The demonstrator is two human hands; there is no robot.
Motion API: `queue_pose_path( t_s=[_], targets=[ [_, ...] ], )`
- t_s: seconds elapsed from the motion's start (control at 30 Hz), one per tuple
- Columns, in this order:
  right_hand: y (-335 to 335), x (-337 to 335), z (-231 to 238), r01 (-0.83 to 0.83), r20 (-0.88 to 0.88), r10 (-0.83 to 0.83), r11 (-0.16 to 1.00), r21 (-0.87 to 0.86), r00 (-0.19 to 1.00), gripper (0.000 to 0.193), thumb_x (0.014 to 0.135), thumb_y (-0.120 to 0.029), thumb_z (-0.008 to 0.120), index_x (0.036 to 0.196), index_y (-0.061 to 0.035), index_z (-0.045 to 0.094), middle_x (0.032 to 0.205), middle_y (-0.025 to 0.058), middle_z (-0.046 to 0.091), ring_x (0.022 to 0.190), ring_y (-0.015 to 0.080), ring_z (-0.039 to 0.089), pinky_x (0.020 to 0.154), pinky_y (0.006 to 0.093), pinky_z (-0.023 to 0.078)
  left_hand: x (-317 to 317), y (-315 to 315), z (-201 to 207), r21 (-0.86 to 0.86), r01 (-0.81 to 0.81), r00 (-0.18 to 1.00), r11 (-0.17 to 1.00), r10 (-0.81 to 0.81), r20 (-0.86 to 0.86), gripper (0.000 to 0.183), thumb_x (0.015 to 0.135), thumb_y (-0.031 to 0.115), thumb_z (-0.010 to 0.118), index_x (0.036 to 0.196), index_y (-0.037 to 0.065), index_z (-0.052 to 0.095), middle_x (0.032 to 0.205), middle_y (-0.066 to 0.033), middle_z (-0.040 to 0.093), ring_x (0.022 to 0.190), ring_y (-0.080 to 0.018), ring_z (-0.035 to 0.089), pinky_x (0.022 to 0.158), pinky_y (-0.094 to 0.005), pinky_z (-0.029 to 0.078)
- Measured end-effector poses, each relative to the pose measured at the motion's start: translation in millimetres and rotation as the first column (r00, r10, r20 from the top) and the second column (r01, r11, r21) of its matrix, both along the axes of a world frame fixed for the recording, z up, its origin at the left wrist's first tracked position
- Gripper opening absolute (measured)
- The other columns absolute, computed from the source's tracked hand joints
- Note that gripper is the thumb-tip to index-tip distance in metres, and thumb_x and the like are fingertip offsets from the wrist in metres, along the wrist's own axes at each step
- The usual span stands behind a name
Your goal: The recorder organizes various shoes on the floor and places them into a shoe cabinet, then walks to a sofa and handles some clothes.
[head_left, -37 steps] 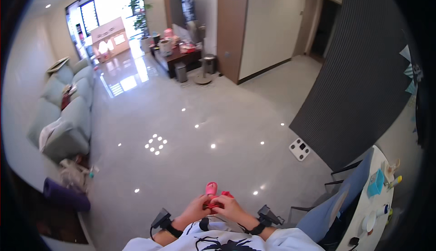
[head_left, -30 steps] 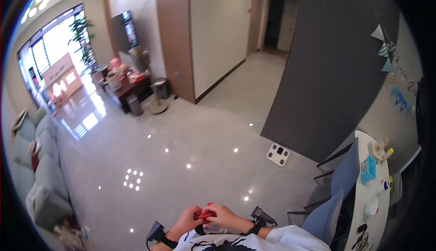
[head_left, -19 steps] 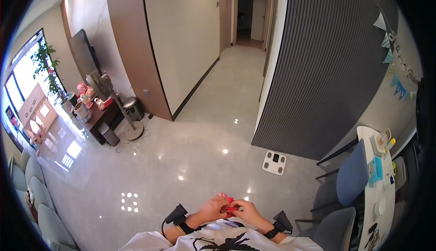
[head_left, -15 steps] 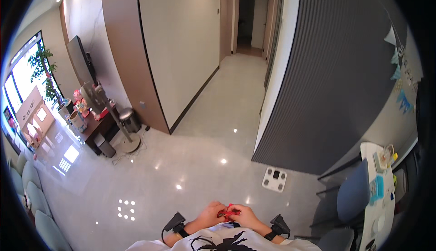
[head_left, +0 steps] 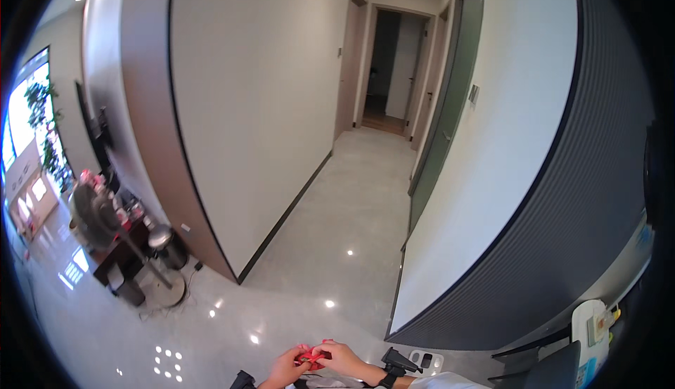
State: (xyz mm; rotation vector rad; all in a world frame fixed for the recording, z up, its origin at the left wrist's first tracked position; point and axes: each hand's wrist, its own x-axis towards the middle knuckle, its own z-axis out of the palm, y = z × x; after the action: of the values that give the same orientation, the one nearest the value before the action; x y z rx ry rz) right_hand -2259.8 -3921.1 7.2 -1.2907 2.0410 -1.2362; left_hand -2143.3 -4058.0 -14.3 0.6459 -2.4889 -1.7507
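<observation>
Head view: the L hand and R hand meet low in front of the person's body, fingertips of both closed on a small red thing, pinched btwn them. It's bright red going pinkish, irregular in outline w/ uneven, bent-looking edges; fingers cover much of it, so its exact kind is hard to tell. It's held up above the grey floor, not resting on it. Black wrist unit on the R arm; just beyond, a white scale at the floor's edge nr the ribbed wall. Far R, a blue basket sits by the L edge of a white table.
</observation>
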Motion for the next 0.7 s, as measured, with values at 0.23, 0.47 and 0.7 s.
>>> queue_pose_path(
  t_s=[0.23, 0.47, 0.7],
  targets=[
    [-60, -190, 26, 0.307, 0.15, -0.306, 0.951, 0.013, 0.94, 0.019, 0.07, -0.007, 0.065, 0.088, -0.0056, 0.058, 0.082, 0.0072, 0.059, 0.076, 0.0161, 0.058, 0.068, 0.0269, 0.047, -240, -102, 20, -0.091, 0.336, 0.919, 0.937, -0.348, -0.185, 0.028, 0.067, 0.016, 0.066, 0.09, 0.003, 0.057, 0.074, -0.0094, 0.056, 0.067, -0.021, 0.057, 0.065, -0.0292, 0.047],
    [-87, -359, 3, 0.631, 0.246, -0.607, 0.776, -0.026, 0.756, 0.019, 0.072, -0.006, 0.063, 0.09, -0.0036, 0.059, 0.083, 0.0068, 0.06, 0.074, 0.0146, 0.057, 0.067, 0.0262, 0.046, -467, -132, 22, -0.217, 0.581, 0.754, 0.784, -0.619, -0.219, 0.025, 0.066, 0.015, 0.063, 0.086, 0.003, 0.053, 0.07, -0.0114, 0.053, 0.065, -0.0281, 0.055, 0.059, -0.0342, 0.045],
    [-142, -583, 8, 0.6, 0.21, -0.586, 0.8, -0.005, 0.783, 0.022, 0.074, -0.005, 0.06, 0.095, -0.0008, 0.058, 0.082, 0.0072, 0.061, 0.072, 0.0129, 0.058, 0.063, 0.0259, 0.048, -666, -174, 34, -0.157, 0.44, 0.871, 0.884, -0.463, -0.167, 0.023, 0.071, 0.011, 0.061, 0.092, 0.002, 0.054, 0.08, -0.0139, 0.06, 0.069, -0.0218, 0.061, 0.061, -0.03, 0.049]
  ],
)
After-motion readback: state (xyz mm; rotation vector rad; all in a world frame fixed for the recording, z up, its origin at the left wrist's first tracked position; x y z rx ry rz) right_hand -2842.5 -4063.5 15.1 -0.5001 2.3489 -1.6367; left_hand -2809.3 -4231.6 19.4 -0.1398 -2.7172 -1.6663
